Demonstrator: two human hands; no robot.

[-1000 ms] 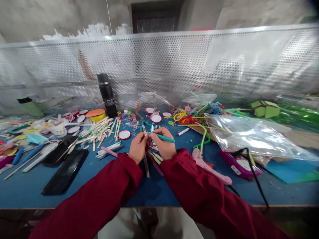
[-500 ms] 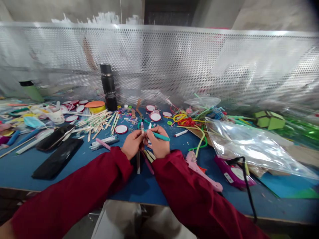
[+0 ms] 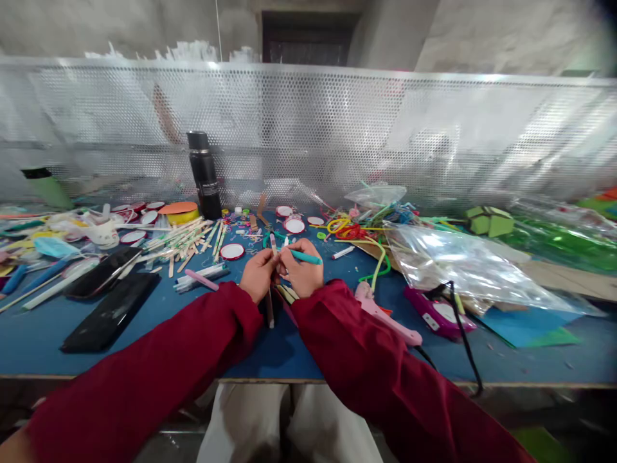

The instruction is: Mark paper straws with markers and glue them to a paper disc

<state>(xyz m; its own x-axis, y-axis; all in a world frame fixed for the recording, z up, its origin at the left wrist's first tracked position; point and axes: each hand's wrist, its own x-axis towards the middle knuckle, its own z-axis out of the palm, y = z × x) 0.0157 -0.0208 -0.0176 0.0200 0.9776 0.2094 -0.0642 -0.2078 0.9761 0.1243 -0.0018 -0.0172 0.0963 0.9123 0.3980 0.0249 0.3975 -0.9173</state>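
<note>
My left hand (image 3: 257, 275) is closed with its fingertips pinched on a small flat stick (image 3: 272, 242), whose upper end looks pale purple. In my right hand (image 3: 305, 275) is a teal marker (image 3: 307, 258), its back end pointing right and its tip hidden by the fingers. Both hands meet over the table, fingertips touching or nearly so around the stick. Just behind them a white pen-like piece (image 3: 286, 242) pokes up. Below the hands lie a wooden strip (image 3: 270, 315) and pale sticks, partly covered. A pink marker (image 3: 202, 280) rests beside several grey-white markers (image 3: 186, 283) to the left.
A black bottle (image 3: 205, 177) stands at the back near the perforated metal screen (image 3: 318, 128). Wooden sticks (image 3: 186, 239) are heaped at left, with a black case (image 3: 110, 312) nearer. On the right are a pink glue gun (image 3: 388, 315), a purple box (image 3: 436, 315) and clear plastic (image 3: 463, 263).
The whole view has shifted slightly, so the screen sits lower and the right-hand things further left. Both hands keep their grips, with only slight finger movement.
</note>
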